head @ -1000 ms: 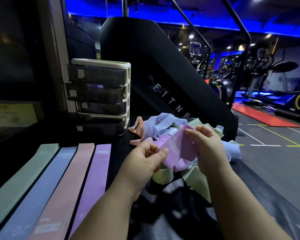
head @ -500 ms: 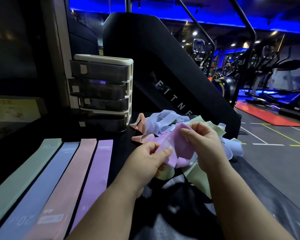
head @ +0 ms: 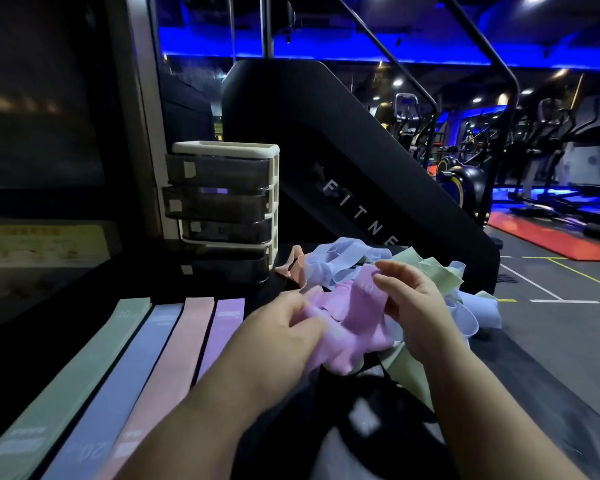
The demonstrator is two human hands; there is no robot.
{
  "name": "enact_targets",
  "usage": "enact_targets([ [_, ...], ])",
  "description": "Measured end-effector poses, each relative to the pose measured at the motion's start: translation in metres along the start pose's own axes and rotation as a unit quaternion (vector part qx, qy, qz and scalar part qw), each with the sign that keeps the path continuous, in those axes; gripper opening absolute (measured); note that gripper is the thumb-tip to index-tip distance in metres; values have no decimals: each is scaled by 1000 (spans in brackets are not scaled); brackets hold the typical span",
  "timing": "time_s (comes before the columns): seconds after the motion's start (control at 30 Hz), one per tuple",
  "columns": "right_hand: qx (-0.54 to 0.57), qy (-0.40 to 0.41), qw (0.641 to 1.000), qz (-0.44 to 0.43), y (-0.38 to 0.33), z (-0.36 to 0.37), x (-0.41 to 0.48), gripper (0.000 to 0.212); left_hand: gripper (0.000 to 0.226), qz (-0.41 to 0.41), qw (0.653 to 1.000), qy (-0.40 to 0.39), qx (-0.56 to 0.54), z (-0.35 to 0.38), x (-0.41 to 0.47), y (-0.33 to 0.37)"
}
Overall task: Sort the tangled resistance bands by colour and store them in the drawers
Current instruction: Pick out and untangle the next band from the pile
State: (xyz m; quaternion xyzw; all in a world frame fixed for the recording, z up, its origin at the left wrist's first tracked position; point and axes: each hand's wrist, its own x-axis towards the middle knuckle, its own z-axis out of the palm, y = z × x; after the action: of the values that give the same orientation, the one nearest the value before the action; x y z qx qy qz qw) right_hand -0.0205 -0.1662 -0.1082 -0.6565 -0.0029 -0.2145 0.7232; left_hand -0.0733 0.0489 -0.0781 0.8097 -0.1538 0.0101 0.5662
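A crumpled purple band (head: 352, 317) is stretched between my two hands. My left hand (head: 284, 327) pinches its left end; my right hand (head: 413, 306) pinches its upper right part. Behind lies the tangled pile of bands (head: 343, 261), with blue, green and pink ones mixed. Four bands lie flat side by side at the left: green (head: 73, 379), blue (head: 118, 386), pink (head: 167, 368) and purple (head: 219, 334). A cream drawer unit (head: 226, 209) with dark see-through drawers stands at the back, all drawers pushed in.
A black bag (head: 378, 420) lies on the dark table in front of me. A large black stair machine (head: 343, 161) rises just behind the pile. The table's right edge drops to the gym floor (head: 551, 323), with exercise machines beyond.
The purple band has been pulled lower and wider between my hands and is more bunched up. My view has dipped and shifted left slightly.
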Motion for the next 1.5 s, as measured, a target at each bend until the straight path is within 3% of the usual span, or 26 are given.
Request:
enact_targets([
  [0.1,-28,3,999,-20,1,7,-4,31,20,-29,999,-15,29,-22,-20,-7],
  [0.23,-59,12,997,-51,0,22,-8,39,20,-43,998,23,46,-46,-45,-23],
  [0.47,-90,33,992,-83,-2,65,1,32,19,-40,994,-1,102,-84,-68,-50],
  [0.67,-132,19,991,-27,12,133,21,28,13,-50,991,-25,118,-98,-76,-69],
  [0.77,-212,0,977,-16,28,156,35,23,23,-48,991,-20,123,-100,-77,-73],
  [0.97,-354,-58,933,-17,57,185,49,33,35,-56,987,18,152,-101,-74,-79],
  [1.5,-319,-132,938,-6,101,190,45,36,29,-89,967,-31,239,-93,-67,-82],
])
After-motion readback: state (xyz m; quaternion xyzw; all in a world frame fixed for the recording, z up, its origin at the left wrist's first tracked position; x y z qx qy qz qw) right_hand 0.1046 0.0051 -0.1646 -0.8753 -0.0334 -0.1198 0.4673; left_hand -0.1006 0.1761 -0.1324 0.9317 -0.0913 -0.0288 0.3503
